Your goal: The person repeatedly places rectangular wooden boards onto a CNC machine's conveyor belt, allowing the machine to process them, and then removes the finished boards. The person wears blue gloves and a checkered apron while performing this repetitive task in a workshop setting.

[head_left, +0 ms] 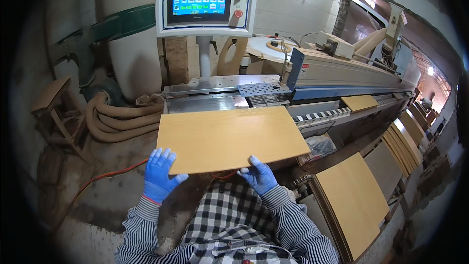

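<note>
A wide tan wooden panel (pixel 229 137) lies level in front of me, its far edge over the metal infeed table (pixel 202 103) of an edge-banding machine. My right hand (pixel 260 176), in a blue and white glove, pinches its near edge, thumb on top and fingers underneath. At its near left corner is my left hand (pixel 163 173), gloved alike, fingers stretched up along the panel's side and thumb spread away. Whether the left fingers press on the panel I cannot tell.
A control screen (pixel 199 1) with green and red buttons stands behind the table. Another panel (pixel 360 102) sits farther along the machine's track. Stacked panels (pixel 351 198) are at my right. Hoses (pixel 105 117) and a wooden stool (pixel 57 112) stand left; an orange cable (pixel 105 175) crosses the floor.
</note>
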A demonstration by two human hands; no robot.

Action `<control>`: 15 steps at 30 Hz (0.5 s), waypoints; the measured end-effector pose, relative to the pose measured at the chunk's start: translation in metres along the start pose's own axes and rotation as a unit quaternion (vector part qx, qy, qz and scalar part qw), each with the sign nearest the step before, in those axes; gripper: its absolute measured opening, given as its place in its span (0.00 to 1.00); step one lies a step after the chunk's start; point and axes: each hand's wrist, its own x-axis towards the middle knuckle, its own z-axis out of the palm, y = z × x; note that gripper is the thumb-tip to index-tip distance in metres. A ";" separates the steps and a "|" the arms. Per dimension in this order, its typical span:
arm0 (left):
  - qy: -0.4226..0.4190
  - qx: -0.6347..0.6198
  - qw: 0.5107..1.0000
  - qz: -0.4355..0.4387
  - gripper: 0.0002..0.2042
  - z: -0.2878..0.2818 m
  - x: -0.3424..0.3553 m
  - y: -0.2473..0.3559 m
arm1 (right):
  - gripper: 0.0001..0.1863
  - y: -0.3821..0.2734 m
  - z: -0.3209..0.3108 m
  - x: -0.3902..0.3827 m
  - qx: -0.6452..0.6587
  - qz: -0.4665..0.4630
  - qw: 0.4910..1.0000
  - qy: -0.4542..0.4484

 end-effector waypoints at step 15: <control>-0.041 -0.025 0.988 -0.149 0.33 0.055 0.061 -0.052 | 0.20 0.026 -0.112 -0.132 -0.666 -0.187 0.708 0.146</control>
